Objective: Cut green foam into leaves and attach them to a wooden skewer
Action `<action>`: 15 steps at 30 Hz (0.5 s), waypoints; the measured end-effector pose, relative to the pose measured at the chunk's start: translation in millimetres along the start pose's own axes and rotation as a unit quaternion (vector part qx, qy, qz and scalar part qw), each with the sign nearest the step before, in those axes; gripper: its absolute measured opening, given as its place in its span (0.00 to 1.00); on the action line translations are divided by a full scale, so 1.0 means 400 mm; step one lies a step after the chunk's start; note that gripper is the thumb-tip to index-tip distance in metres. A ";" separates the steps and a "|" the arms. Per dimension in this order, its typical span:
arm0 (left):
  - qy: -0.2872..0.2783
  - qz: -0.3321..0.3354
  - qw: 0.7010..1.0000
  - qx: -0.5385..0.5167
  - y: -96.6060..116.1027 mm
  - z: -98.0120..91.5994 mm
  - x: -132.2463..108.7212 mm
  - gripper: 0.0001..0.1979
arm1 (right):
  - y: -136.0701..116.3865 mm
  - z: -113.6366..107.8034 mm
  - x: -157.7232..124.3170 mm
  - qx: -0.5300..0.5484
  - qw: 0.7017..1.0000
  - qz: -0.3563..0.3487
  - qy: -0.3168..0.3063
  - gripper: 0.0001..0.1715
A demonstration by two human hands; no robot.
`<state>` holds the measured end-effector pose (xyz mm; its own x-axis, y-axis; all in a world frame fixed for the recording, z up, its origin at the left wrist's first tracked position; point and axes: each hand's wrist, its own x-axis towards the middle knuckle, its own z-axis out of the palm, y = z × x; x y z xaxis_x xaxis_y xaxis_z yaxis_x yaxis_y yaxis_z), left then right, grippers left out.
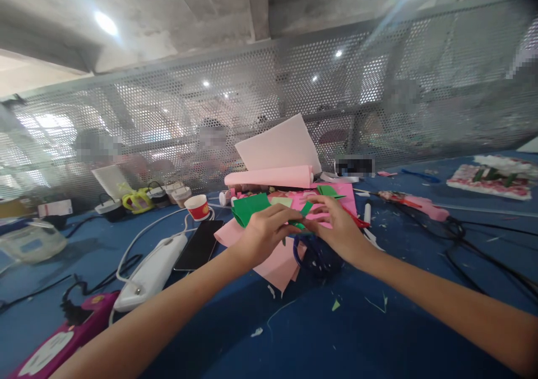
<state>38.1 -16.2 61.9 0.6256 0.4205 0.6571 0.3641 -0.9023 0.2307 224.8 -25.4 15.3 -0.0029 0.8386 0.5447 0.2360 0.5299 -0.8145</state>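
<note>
My left hand [267, 232] and my right hand [341, 233] meet over the middle of the blue table. Between their fingertips is a small cut piece of green paper [307, 208], pinched from both sides. A larger folded sheet of green paper [249, 208] lies just behind my left hand. Pink paper [279, 267] spreads underneath, its pointed corner toward me. Below my right hand stands a dark blue round object [321, 258] with a loop at its side; its kind is unclear. A brighter pink sheet [347, 191] lies behind the fingers.
At left are a black phone [200, 247], a white power strip [151, 272], a purple power strip [69, 334] and a red paper cup [197, 207]. A pink glue gun [420, 204] with black cables lies at right. Rolled pink paper [269, 177] sits before the perforated metal screen [176, 126].
</note>
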 end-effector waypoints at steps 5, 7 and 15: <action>0.036 -0.141 0.972 -0.187 -0.011 -0.005 0.010 0.09 | -0.019 -0.013 0.002 -0.028 0.996 -0.086 0.021 0.26; 0.040 -0.177 0.953 -0.241 -0.016 -0.005 0.012 0.09 | -0.026 -0.016 0.002 -0.039 0.995 -0.096 0.007 0.18; 0.101 -0.236 0.922 -0.289 -0.028 -0.002 0.023 0.10 | -0.034 -0.010 -0.006 -0.006 0.999 -0.020 -0.041 0.16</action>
<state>39.4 -2.3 65.8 0.3296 0.8058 0.4919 0.0986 -0.5476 0.8309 225.4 -35.1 25.6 -0.0928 0.8248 0.5577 0.2466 0.5617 -0.7897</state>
